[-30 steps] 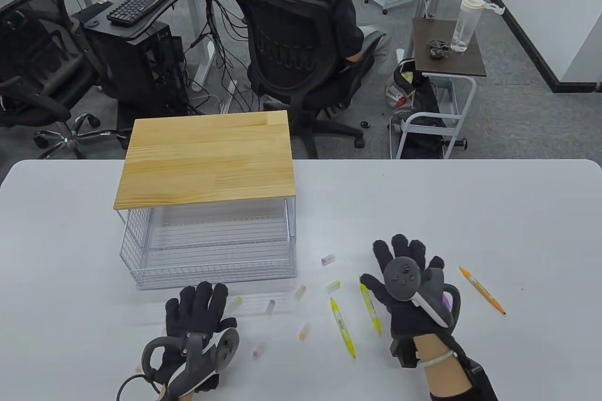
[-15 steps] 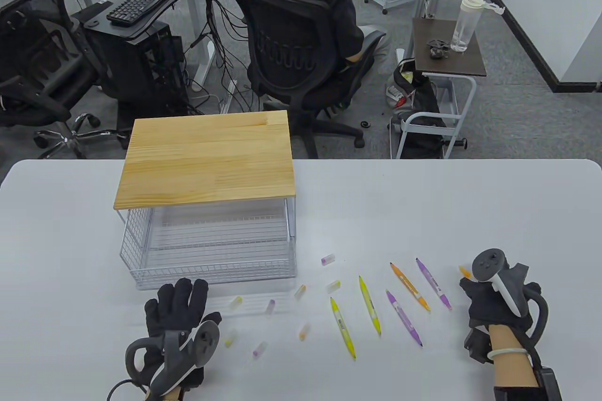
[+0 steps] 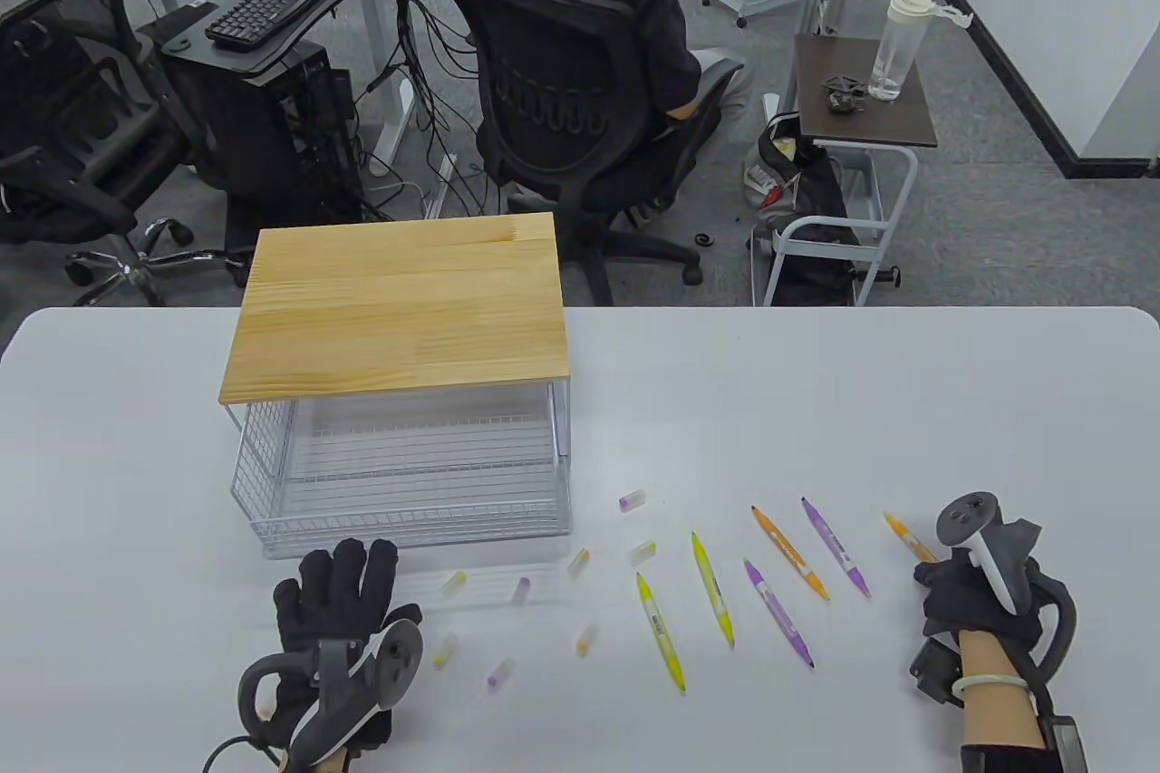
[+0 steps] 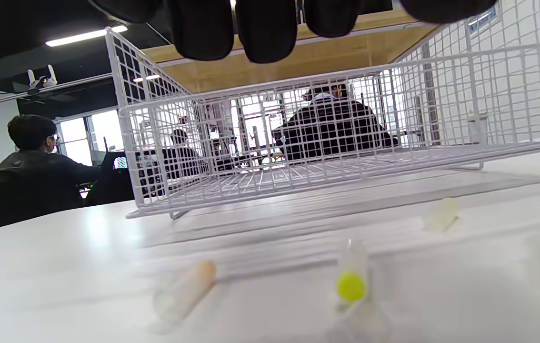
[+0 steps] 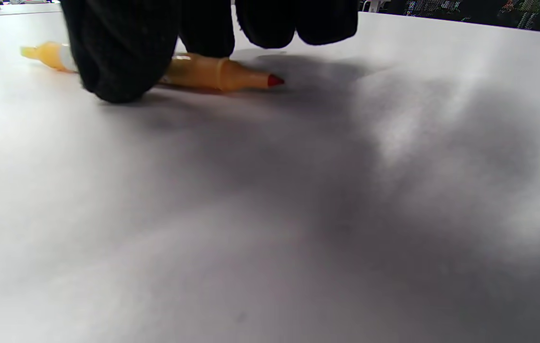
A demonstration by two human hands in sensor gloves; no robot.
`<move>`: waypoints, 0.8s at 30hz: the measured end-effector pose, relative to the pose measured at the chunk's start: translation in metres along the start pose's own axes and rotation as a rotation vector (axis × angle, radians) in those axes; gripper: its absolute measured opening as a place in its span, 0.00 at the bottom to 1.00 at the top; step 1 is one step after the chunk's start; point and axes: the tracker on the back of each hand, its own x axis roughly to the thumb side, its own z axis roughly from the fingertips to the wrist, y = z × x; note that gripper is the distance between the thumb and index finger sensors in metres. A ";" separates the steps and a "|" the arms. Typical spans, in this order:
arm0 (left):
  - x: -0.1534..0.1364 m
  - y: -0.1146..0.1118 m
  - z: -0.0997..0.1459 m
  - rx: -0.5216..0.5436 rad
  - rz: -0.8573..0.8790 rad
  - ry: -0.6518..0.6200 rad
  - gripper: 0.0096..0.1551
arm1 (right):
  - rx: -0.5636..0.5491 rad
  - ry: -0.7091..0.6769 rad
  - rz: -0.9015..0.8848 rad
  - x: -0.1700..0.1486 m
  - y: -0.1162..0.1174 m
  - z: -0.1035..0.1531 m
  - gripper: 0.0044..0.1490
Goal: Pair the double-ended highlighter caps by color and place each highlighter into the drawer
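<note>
Six uncapped double-ended highlighters lie at the front right of the white table: two yellow (image 3: 660, 631), two purple (image 3: 778, 613) and two orange (image 3: 790, 553). My right hand (image 3: 938, 575) is curled over the far-right orange highlighter (image 3: 904, 534). The right wrist view shows thumb and fingers (image 5: 117, 62) pinching that orange barrel (image 5: 213, 74) on the table. Several clear caps with coloured ends (image 3: 587, 638) are scattered before the open wire drawer (image 3: 408, 528). My left hand (image 3: 340, 569) lies flat with straight fingers (image 4: 265, 33) just in front of the drawer, holding nothing.
The wire drawer (image 4: 346, 157) sits pulled out under a wooden top (image 3: 399, 311) at the table's left middle. Beyond the table's far edge a person sits in a black office chair (image 3: 562, 111). A small side table with a water bottle (image 3: 897, 43) stands at the right.
My right hand swept right, off the row of highlighters, and closed on the far-right orange one. The left hand slid slightly left, uncovering a yellow cap.
</note>
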 end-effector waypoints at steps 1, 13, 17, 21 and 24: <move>-0.001 0.001 0.001 0.005 0.005 0.002 0.42 | -0.002 0.003 0.001 0.000 0.000 0.001 0.41; -0.013 -0.006 -0.001 -0.014 0.047 0.033 0.42 | -0.012 0.036 0.004 0.001 -0.001 0.006 0.36; -0.011 -0.008 -0.001 -0.020 0.039 0.030 0.42 | -0.006 0.027 0.004 0.001 -0.001 0.006 0.34; -0.007 -0.010 -0.002 -0.028 0.009 0.019 0.41 | -0.012 0.026 0.010 0.001 -0.001 0.005 0.32; -0.006 -0.010 -0.002 -0.027 0.003 0.016 0.41 | -0.016 0.024 0.014 0.002 -0.001 0.006 0.32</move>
